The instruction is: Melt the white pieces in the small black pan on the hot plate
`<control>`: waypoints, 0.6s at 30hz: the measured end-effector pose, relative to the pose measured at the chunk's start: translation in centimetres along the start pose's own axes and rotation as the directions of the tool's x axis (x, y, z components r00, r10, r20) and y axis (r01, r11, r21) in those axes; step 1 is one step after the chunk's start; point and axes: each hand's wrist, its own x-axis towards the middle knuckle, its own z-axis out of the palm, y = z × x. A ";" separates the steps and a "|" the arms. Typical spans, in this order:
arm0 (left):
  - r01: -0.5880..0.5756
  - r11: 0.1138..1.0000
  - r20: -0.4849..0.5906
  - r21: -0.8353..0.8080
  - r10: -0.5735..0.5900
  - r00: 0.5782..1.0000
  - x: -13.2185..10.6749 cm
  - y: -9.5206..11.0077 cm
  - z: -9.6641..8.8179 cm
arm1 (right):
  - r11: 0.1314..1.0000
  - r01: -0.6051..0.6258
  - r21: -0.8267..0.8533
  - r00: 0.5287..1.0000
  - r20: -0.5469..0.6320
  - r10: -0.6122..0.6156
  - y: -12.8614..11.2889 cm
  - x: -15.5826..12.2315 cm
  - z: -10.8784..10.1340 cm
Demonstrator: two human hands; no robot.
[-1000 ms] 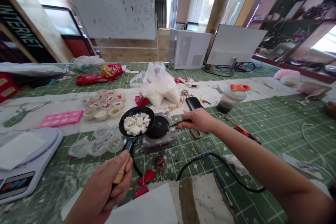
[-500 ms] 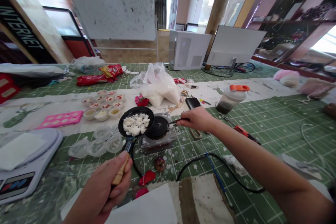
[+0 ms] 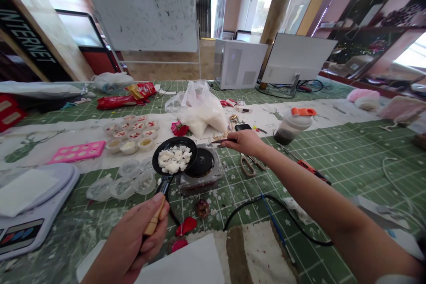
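My left hand (image 3: 140, 226) is wrapped round the wooden handle of a small black frying pan (image 3: 163, 186). White crumbly lumps (image 3: 175, 159) lie in the pan, which is held up beside a small hot plate (image 3: 201, 182) with a round black top. My right hand (image 3: 244, 141) pinches a slim, dark-handled tool (image 3: 218, 141) pointing left, beyond the hot plate; whether it is a knife or a spatula I cannot tell. Below that wrist lies a pair of scissors (image 3: 248, 166), partly covered by the arm.
Left of the pan stand clear plastic cups (image 3: 123, 186), filled small cups (image 3: 128, 146), a pink mould (image 3: 78, 151) and a kitchen scale (image 3: 63, 195). Behind is a plastic bag of white grains (image 3: 208, 115). A shaker bottle (image 3: 293, 124) stands right; a black cable (image 3: 282, 199) crosses in front.
My right hand has moved slightly away and left with the slim tool, from the hot plate's right side to beyond it. The pan has shifted a little right; more of the scissors shows.
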 end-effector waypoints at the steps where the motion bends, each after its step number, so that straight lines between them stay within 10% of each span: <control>1: 0.002 1.000 0.002 0.000 -0.002 1.000 0.0 0.0 0.0 | 1.000 0.012 -0.020 1.000 0.001 -0.012 -0.1 0.1 0.1; 18: -0.001 1.000 0.009 0.012 0.001 1.000 0.0 0.0 0.0 | 0.995 0.091 0.026 0.996 0.018 -0.092 0.2 -0.8 0.3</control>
